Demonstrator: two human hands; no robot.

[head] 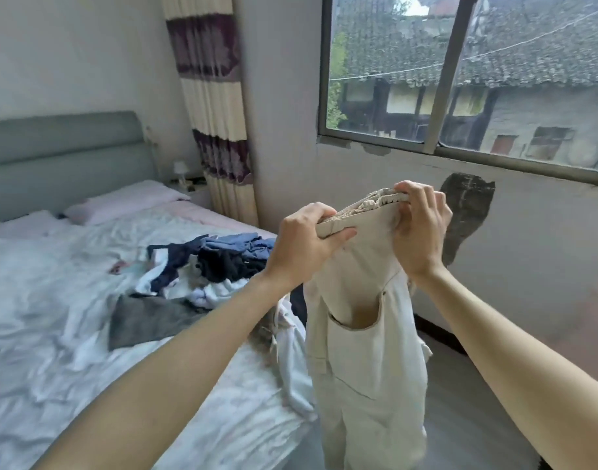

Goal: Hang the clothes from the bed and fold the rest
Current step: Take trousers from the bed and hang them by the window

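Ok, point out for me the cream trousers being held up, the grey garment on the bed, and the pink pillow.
cream trousers (365,351), head view, on the front panel below the pocket.
grey garment (145,320), head view, on the middle of the flat cloth.
pink pillow (128,200), head view, on its top face.

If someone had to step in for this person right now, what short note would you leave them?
Left hand and right hand both grip the waistband of cream trousers, held up in the air beside the bed, legs hanging down.
A pile of clothes lies on the bed, dark, blue and white pieces jumbled; a grey garment lies flat next to it.
Done: nothing visibly hung or folded.
Left: fold or hang the trousers, then work through the pile. No hangers are in view.
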